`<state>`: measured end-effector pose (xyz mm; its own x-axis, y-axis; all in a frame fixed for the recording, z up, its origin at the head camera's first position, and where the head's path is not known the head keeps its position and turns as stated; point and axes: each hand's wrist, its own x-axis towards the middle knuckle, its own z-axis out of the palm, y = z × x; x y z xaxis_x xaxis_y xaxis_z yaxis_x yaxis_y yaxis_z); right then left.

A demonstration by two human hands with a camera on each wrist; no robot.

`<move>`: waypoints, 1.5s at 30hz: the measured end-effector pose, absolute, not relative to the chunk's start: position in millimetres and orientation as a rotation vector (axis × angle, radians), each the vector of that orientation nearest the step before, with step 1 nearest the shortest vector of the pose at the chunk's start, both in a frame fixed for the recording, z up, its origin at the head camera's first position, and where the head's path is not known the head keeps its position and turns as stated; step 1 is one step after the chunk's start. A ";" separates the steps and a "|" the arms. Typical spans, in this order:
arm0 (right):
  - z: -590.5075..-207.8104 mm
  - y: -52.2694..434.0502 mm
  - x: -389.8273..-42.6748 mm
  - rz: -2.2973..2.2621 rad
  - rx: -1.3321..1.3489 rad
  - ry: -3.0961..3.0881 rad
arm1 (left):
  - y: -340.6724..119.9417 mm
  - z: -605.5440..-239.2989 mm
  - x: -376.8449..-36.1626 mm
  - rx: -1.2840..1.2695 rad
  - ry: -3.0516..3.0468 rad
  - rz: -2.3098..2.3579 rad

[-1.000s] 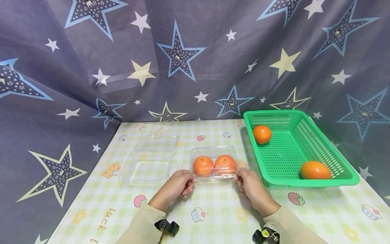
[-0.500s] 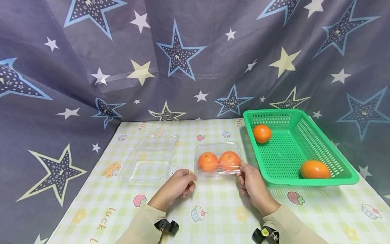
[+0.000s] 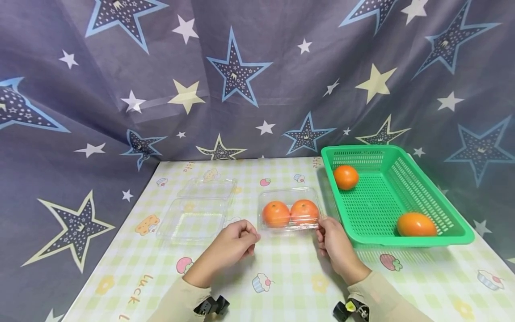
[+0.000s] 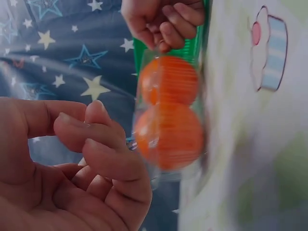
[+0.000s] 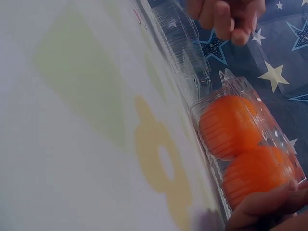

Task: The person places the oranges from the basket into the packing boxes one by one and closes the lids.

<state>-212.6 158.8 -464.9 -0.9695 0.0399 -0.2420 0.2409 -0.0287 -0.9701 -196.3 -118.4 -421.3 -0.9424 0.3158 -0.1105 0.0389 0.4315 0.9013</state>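
A closed clear plastic box (image 3: 289,197) holding two oranges (image 3: 289,213) lies on the checked tablecloth (image 3: 281,268), near the middle. My right hand (image 3: 323,228) pinches its front right corner. In the right wrist view the fingers (image 5: 269,207) are curled onto the corner of the box (image 5: 245,149). My left hand (image 3: 245,232) rests just left of the box, not touching it, fingers loosely curled and holding nothing. The left wrist view shows that empty left hand (image 4: 96,139) beside the box (image 4: 168,115), with my right hand (image 4: 163,19) at the box's far end.
An empty clear clamshell (image 3: 197,210) lies open to the left of the hands. A green mesh basket (image 3: 374,205) stands at the right with two oranges (image 3: 346,177) (image 3: 416,224) in it. A star-patterned curtain hangs behind the table.
The box with two oranges has slid a little right and away. My left hand has let go of it and drawn back; my right hand has stayed on the box's corner.
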 end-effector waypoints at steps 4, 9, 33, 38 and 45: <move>-464.5 158.9 -212.4 -2.131 0.314 2.075 | -130.4 -408.5 -192.5 0.271 2.533 1.485; -465.3 159.1 -212.5 -2.129 0.331 2.060 | -154.0 -393.9 -191.5 0.248 2.698 1.436; -458.4 159.7 -205.5 -2.179 0.417 1.923 | -285.4 -413.1 -220.1 -0.145 3.198 0.784; -457.3 159.5 -194.2 -2.135 0.422 1.972 | -296.0 -419.2 -227.7 -0.201 3.079 0.756; -453.1 154.6 -177.8 -2.007 0.356 2.091 | -302.2 -416.8 -227.9 -0.210 2.945 0.697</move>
<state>-177.8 154.6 -453.1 -0.9462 0.0215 -0.3229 0.3235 0.0371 -0.9455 -227.9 -302.2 -416.8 -0.9845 -0.1093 -0.1368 -0.1590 0.8853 0.4371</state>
